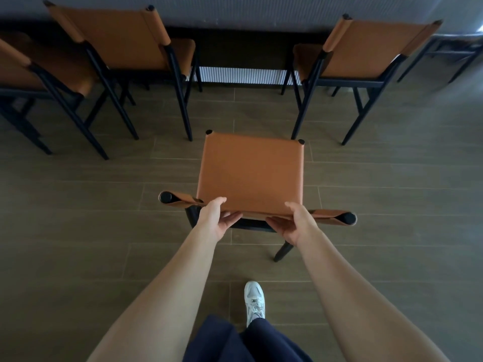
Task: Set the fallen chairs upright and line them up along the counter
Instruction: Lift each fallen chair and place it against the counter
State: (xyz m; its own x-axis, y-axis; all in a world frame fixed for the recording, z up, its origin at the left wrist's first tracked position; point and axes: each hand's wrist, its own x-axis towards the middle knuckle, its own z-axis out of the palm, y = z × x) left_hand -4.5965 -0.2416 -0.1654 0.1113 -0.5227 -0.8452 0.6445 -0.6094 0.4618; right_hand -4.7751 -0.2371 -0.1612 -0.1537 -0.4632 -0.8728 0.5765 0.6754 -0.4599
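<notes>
A tan leather chair point(249, 173) with black legs stands upright on the floor right below me, seen from above, its backrest top edge nearest me. My left hand point(217, 218) grips that top edge left of its middle, thumb over the front and fingers behind. My right hand point(295, 224) grips the same edge right of the middle. The chair faces a gap at the grey counter point(248, 14). Two matching chairs stand at the counter on the left, one point(122, 35) beside the gap and one point(28, 64) farther out, and another point(366, 48) on the right.
Brown wood-look floor tiles point(78, 205) stretch around me. My white shoe point(254, 301) and dark trouser legs show at the bottom. A ribbed white panel point(240, 75) runs under the counter in the gap. Black furniture legs point(449, 58) show at the far right.
</notes>
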